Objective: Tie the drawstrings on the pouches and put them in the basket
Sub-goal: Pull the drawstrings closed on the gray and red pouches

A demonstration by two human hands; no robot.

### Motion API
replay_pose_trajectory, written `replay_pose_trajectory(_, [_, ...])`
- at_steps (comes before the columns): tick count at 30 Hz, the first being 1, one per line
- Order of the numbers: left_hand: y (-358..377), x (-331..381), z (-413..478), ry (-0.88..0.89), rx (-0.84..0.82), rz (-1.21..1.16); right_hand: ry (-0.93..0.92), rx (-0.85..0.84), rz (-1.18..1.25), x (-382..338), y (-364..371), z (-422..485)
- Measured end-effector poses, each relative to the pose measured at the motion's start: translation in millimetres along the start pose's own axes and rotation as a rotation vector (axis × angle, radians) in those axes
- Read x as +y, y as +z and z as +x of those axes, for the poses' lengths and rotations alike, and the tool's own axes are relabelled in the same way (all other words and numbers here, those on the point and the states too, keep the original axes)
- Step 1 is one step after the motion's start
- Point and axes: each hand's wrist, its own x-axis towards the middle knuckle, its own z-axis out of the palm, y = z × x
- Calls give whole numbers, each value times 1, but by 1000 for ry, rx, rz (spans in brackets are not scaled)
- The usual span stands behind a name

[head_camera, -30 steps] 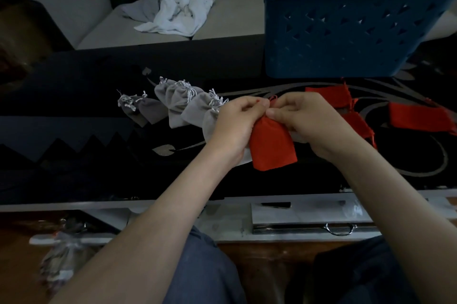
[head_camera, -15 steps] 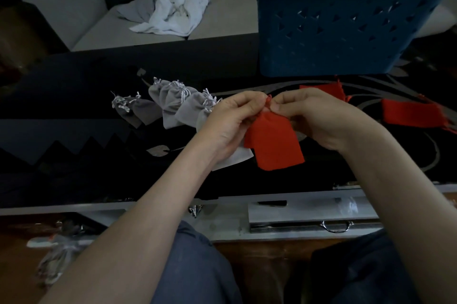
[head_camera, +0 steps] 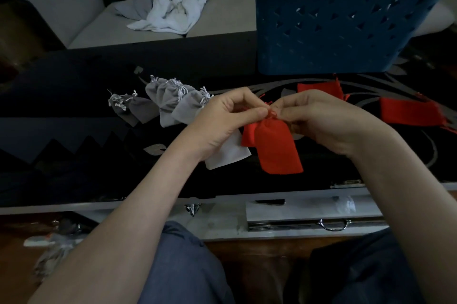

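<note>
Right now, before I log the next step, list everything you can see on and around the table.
Red pouch: one, red, held over the table at centre by its drawstrings.
Other red pouches: two visible, red, lying on the table at right.
Grey pouches: about six, grey, overlapping on the table at left, tops cinched; one is partly under the left hand.
Basket: one, blue, far right of the table; inside hidden.
Table: one, black with a pale pattern.
Cloths: crumpled heap, white and grey, on the sofa.
Sofa: one, pale grey, behind the table.
Left hand: pinches the drawstrings.
Right hand: pinches the drawstrings.
</note>
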Motion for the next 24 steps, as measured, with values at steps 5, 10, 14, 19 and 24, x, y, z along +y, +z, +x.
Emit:
replay_pose_trajectory(5, [-1,2,3,-30,29,305,-13,136,-288,3,6,3])
replay_pose_trajectory(10, [-1,-4,7,12,128,599,-34,210,-445,10,8,9])
replay_pose_trajectory(14, [0,-2,5,39,175,595,-20,161,-295,7,8,10])
replay_pose_trajectory(19, [1,-1,3,3,185,558,-20,141,-237,7,8,11])
replay_pose_trajectory(24, [-1,5,-1,-143,150,351,-42,127,-305,6,8,10])
